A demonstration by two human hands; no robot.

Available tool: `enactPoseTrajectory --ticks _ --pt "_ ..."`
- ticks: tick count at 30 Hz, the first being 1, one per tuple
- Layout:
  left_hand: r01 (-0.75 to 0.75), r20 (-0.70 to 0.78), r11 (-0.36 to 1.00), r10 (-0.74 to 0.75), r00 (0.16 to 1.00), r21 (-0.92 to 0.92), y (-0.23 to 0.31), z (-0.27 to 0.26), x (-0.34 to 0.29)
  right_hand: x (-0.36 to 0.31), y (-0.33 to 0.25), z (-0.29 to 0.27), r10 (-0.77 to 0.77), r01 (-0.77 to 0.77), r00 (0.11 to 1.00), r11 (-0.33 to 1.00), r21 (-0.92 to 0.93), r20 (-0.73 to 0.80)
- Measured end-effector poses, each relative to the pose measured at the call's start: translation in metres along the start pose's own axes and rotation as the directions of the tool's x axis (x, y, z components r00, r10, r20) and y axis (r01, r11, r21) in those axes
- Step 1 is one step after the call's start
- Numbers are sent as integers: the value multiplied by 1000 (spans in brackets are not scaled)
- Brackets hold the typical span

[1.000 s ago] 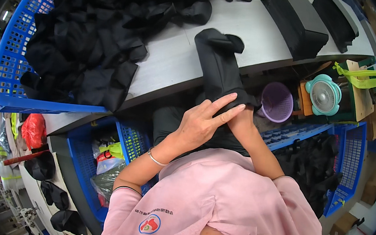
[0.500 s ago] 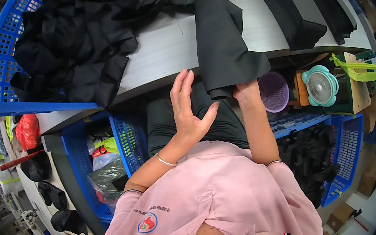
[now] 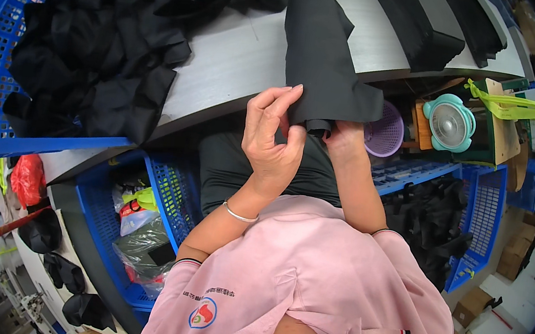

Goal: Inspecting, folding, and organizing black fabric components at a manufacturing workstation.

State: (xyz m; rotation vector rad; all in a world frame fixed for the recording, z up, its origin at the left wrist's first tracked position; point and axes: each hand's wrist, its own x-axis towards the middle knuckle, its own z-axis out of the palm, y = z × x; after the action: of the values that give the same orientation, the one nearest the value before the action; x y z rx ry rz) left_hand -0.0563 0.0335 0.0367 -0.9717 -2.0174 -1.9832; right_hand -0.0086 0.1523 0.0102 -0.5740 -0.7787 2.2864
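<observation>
While its far end lies over the grey counter (image 3: pixel 225 51), the black cloth piece (image 3: pixel 324 57) stretches away from the person, its long axis running nearly straight outward from the hands with a slight lean to the left at the top. Its near end comes past the counter's front edge, above the dark trousers (image 3: pixel 240 170), and is curled over into a small roll between the two hands. From the left hand (image 3: pixel 274 141) the cloth lies to the right and farther out; that hand's fingers (image 3: pixel 278 103) are loosely bent and released, the thumb well apart from the fingertips, and they meet the cloth's left edge without an evident pinch. The right hand (image 3: pixel 346 136) is the nearer of the two, tucked under the lower right part, where a corner flares out toward the purple basket (image 3: pixel 386 136). Because the cloth covers its fingers, I cannot tell whether they grip or merely support it. To the left, a heap of black cloth (image 3: pixel 102 46) fills a blue crate (image 3: pixel 49 148); to the right of the piece, two dark stacks (image 3: pixel 424 36) stand on the counter, apart from it.
</observation>
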Motion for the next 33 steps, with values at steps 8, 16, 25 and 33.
enactPoseTrajectory --ticks 8,16,25,33 --pt "3 34 999 -1 999 -46 4 4 -4 -2 1 6 73 -73 997 993 91 -4" --pt "24 60 998 -20 998 -60 4 6 -9 4 9 -5 83 -83 997 992 97 4" --pt "29 70 995 -22 997 -96 3 6 -11 5 11 -8 67 -76 991 994 78 117" --pt "5 81 996 2 997 -91 1 3 -11 -1 10 2 57 -59 997 998 23 48"
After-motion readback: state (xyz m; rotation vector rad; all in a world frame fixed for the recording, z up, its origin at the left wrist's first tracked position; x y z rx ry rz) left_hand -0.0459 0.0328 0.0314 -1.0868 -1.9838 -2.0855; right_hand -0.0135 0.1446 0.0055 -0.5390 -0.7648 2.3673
